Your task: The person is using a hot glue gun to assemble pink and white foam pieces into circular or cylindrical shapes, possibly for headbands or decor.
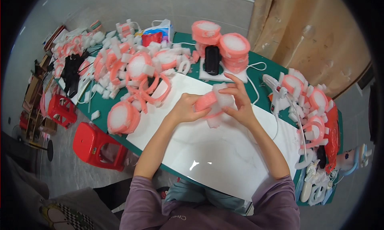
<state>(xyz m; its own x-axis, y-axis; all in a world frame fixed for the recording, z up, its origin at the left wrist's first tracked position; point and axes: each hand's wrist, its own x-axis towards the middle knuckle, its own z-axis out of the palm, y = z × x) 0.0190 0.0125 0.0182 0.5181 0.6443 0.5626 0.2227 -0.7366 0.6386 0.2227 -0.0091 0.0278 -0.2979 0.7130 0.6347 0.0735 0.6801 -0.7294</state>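
Note:
Above the white board, both hands hold a pink foam piece [206, 101] with white foam blocks on it. My left hand [185, 109] pinches its pink side between thumb and fingers. My right hand [240, 101] grips a translucent white foam block [225, 101] on the other side, its index finger raised. Part of the foam is hidden behind the fingers. To the right of my right hand lies a white glue gun [273, 84] with a cord, beside a heap of pink and white foam pieces [293, 84].
The white board [192, 150] lies on a green table [100, 116]. Many foam rings and blocks [136, 66] are heaped at the far left. Stacked pink discs [235, 46] and a black case [212, 60] stand at the back. Red stools [93, 144] are on the left floor. Another person's clothing [76, 206] shows lower left.

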